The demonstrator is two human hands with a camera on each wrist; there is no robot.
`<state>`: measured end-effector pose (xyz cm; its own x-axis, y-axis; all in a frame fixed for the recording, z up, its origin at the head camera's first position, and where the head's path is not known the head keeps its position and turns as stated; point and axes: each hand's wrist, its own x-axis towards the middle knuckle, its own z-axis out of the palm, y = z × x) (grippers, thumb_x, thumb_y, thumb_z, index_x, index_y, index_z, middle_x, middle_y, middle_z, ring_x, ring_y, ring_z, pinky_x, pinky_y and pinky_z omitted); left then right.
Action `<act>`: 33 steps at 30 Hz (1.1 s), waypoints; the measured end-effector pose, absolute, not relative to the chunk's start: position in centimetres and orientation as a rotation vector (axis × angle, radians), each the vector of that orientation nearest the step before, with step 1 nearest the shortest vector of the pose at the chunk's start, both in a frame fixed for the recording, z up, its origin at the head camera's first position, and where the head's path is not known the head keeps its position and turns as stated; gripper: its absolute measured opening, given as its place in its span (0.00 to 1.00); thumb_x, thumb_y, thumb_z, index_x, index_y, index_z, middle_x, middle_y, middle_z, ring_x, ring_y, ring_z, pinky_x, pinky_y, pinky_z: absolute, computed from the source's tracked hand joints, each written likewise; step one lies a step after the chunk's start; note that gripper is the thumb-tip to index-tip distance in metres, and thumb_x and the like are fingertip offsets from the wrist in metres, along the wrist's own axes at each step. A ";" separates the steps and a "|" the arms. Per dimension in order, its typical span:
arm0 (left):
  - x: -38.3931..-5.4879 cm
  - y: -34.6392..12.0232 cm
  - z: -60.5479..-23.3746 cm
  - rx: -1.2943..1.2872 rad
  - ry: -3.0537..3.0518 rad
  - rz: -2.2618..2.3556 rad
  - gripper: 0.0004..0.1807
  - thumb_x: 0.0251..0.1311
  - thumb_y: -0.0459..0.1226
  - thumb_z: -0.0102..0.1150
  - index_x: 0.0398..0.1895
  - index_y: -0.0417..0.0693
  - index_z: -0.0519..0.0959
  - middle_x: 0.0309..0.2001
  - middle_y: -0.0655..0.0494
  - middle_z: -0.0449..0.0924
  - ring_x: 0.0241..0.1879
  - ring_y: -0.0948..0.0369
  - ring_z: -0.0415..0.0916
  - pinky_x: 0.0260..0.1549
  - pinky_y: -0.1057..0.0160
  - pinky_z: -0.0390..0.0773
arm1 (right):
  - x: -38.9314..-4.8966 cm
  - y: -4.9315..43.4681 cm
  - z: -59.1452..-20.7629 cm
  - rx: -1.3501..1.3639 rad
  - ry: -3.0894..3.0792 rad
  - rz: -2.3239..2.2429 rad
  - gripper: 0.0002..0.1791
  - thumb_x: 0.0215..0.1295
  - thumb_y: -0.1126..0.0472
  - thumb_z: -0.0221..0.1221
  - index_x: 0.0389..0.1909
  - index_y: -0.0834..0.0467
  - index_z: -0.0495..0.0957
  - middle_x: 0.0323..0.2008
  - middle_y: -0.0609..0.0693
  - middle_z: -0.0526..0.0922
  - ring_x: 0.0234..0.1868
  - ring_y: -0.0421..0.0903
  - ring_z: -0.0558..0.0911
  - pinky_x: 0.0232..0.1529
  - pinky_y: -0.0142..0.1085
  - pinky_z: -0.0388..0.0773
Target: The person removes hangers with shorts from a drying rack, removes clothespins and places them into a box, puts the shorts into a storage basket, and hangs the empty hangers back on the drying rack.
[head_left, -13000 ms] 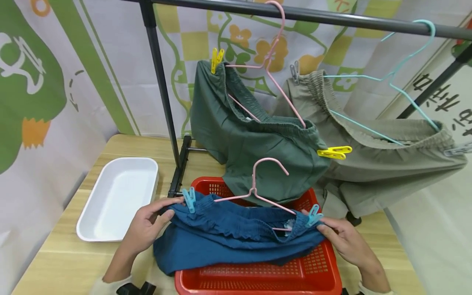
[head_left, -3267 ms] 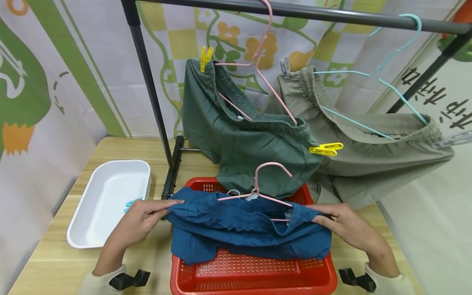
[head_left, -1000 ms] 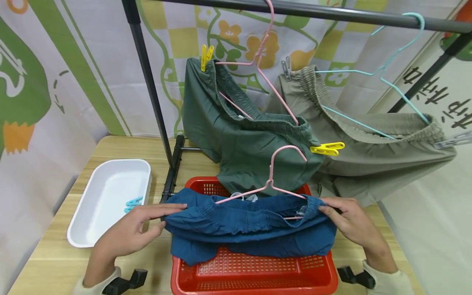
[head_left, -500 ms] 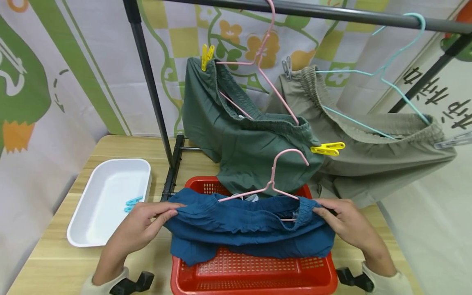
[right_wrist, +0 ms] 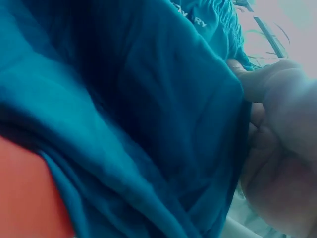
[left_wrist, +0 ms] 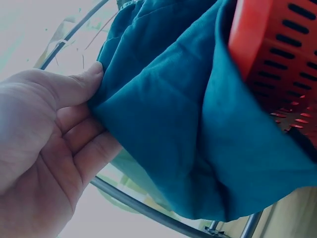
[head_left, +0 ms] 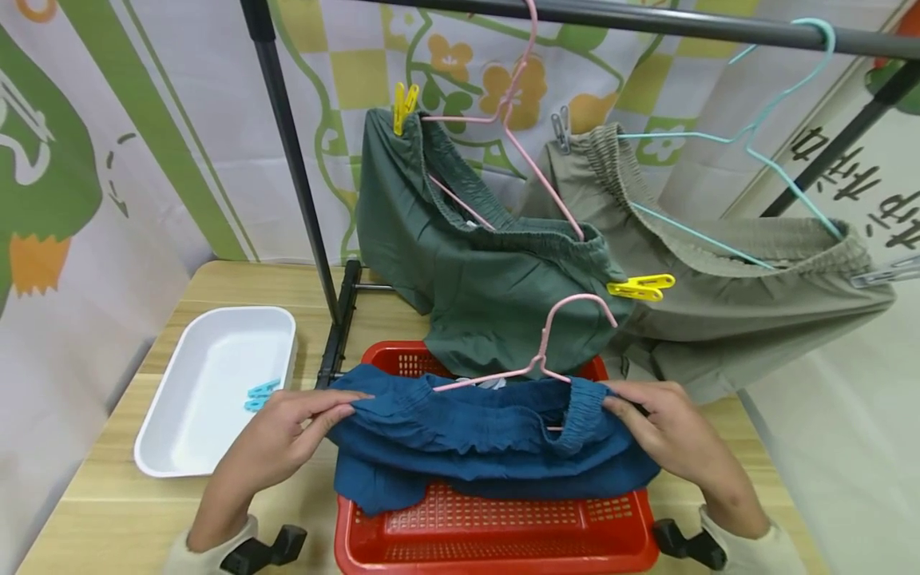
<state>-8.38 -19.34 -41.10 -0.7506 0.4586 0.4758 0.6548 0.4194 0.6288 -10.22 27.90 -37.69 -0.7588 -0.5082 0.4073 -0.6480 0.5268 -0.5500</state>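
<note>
Blue shorts with a gathered elastic waistband lie over a red basket. My left hand pinches the left end of the waistband between thumb and fingers; the left wrist view shows that thumb pressed to the cloth. At the other end, my right hand pinches the waistband, with part of the fingers hidden behind the fabric. A pink hanger sits inside the waistband, its hook standing up and leaning right. Light blue clothespins lie in the white tray beside my left hand.
The red basket is under the shorts, the white tray to its left. On the black rack hang green shorts with yellow clothespins, and grey-beige shorts with grey clips.
Blue clothespins clipped on the waistband 13 seconds ago now lie in the tray. Lately my left fingers closed on the waistband, my right hand moved slightly left, and the hanger hook shifted right.
</note>
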 end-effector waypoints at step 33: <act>-6.7 -24.7 -42.5 -0.778 -2.327 -1.339 0.18 0.55 0.12 0.60 0.43 0.36 0.87 0.39 0.56 0.88 0.34 0.68 0.82 0.36 0.73 0.81 | -10.9 29.5 -38.5 0.797 -2.430 1.108 0.18 0.58 0.84 0.63 0.46 0.67 0.88 0.48 0.36 0.86 0.47 0.30 0.84 0.49 0.22 0.76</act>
